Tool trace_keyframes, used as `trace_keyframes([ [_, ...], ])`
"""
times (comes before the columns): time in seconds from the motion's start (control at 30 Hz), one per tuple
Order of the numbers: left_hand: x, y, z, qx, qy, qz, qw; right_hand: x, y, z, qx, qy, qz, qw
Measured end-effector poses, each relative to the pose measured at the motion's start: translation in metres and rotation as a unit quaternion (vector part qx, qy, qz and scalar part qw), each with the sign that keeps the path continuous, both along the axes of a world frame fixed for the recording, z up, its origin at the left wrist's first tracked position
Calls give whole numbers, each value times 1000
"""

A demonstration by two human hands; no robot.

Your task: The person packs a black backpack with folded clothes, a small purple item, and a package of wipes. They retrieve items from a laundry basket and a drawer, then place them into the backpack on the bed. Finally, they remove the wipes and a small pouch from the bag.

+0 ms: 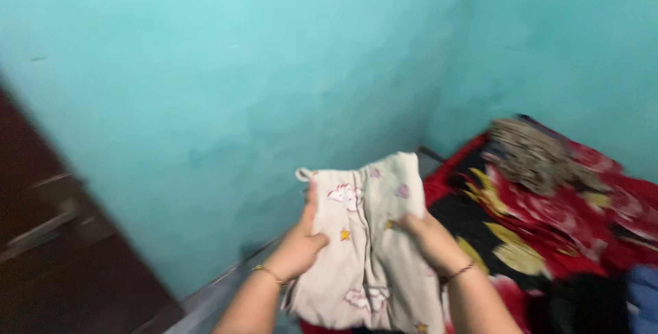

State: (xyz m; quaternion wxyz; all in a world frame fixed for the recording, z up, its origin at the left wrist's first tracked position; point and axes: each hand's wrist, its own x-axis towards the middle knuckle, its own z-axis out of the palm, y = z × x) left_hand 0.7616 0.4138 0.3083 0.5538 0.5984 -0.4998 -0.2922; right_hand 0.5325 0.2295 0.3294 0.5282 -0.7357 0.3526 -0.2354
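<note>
My left hand (299, 241) and my right hand (430, 240) both grip a small white garment (367, 258) with pink and yellow star and cloud prints. The cloth hangs bunched between the two hands, its top edge raised in front of a turquoise wall. My left thumb presses on its front. Each wrist wears a thin bangle. The frame is blurred by motion.
A bed with a red, black and yellow flowered cover (548, 224) lies at the right. A brownish grey crumpled cloth (534, 152) rests on it near the wall. A dark wooden door (55, 238) stands at the left. Dark and blue clothes (617, 300) lie at the bottom right.
</note>
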Motion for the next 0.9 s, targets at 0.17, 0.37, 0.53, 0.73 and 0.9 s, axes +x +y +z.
trace_keyframes([
  [0.17, 57, 70, -17, -162, 104, 6, 981, 157, 147, 12, -381, -59, 147, 911],
  [0.37, 132, 173, -14, -300, 375, 249, 841, 231, 227, -27, -586, -161, 289, 740],
  [0.53, 192, 258, -21, -392, 398, 396, 729, 332, 238, -140, -590, -340, 384, 624],
  [0.73, 254, 358, -51, -390, 452, 351, 721, 473, 240, -128, 16, -232, 428, 873],
  [0.9, 272, 407, -80, -355, 481, 395, 698, 575, 339, -51, 38, -206, 553, 806],
])
